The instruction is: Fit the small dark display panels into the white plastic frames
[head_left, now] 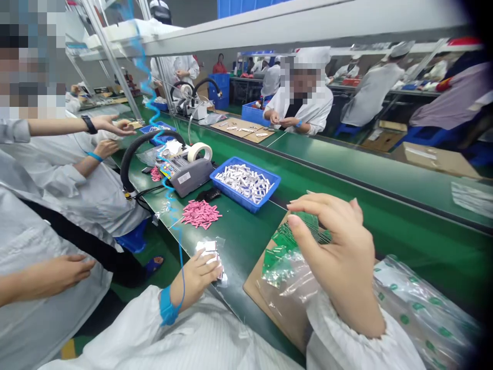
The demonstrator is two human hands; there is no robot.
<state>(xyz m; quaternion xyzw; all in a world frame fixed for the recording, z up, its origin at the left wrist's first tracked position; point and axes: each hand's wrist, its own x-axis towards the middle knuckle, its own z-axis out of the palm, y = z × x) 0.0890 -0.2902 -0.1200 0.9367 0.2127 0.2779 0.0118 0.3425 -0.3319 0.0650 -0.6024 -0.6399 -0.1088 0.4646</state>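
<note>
My left hand (197, 275) rests at the bench's near edge, fingers spread over small white rectangular pieces (208, 246) with clear plastic around them. A blue wrist strap with a coiled cord circles that wrist. My right hand (335, 246) is raised over a stack of green circuit boards (275, 262), its fingers curved and a gap showing between thumb and forefinger. Nothing is visible in its grasp, though the palm is hidden. The boards lie partly in a clear plastic bag (296, 288) on brown cardboard (254, 285).
Beyond my left hand lie a pile of pink strips (201, 213) and a blue tray (252, 207) of white pieces. A grey device (192, 177) carries a tape roll (200, 152). Green-printed plastic (419, 308) lies at right. Co-workers stand at left (46, 221) and sit opposite (319, 100).
</note>
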